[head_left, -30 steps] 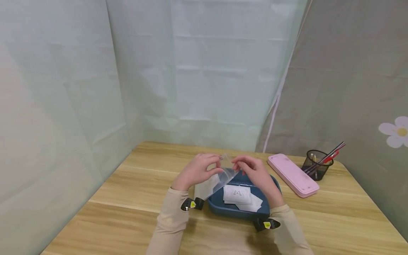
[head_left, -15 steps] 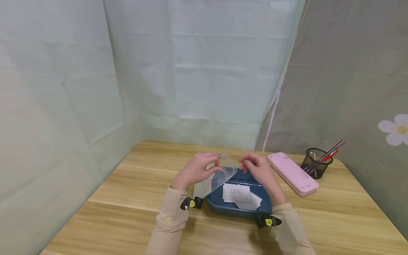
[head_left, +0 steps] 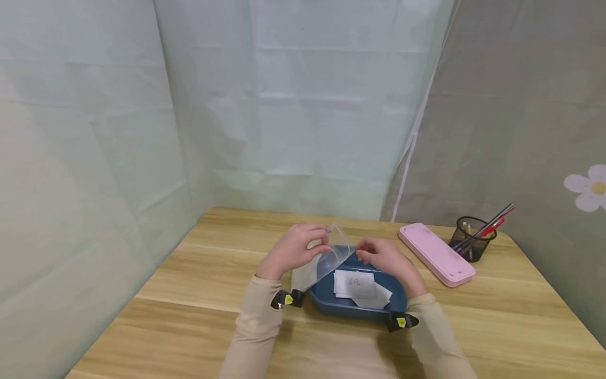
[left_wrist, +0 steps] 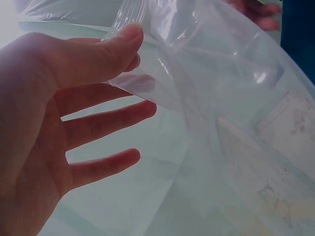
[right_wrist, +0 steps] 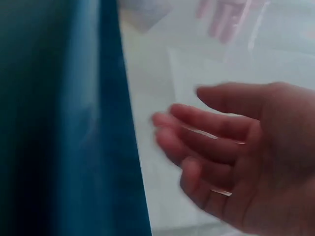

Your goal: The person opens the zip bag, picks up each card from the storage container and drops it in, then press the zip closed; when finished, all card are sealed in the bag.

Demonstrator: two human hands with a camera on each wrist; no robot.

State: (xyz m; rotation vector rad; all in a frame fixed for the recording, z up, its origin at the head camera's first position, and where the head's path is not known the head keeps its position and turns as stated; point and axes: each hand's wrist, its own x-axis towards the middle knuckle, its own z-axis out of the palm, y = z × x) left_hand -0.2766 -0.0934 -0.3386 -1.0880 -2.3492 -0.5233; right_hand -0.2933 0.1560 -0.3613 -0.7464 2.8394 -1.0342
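My left hand [head_left: 295, 251] pinches the edge of a clear plastic zip bag [head_left: 331, 260] between thumb and forefinger. In the left wrist view the other fingers are spread apart below the bag's zip strip [left_wrist: 129, 17]. The bag hangs tilted over the left side of a dark blue box [head_left: 347, 311]. Small white paper pieces [head_left: 355, 284], the top one bearing a grey printed drawing, lie in the box. My right hand [head_left: 385, 259] hovers over the box's right rear side, fingers loosely bent and holding nothing, as the right wrist view shows too.
A pink pencil case [head_left: 435, 253] lies to the right of the box on the wooden table [head_left: 199, 295]. Beyond it stands a black mesh pen cup [head_left: 475, 242] with pens and pencils. Hanging cloth [head_left: 303, 116] encloses the table's back and sides.
My right hand has let go of the bag's edge and moved right and slightly down, away from it. The left hand stays in place with its pinch on the bag.
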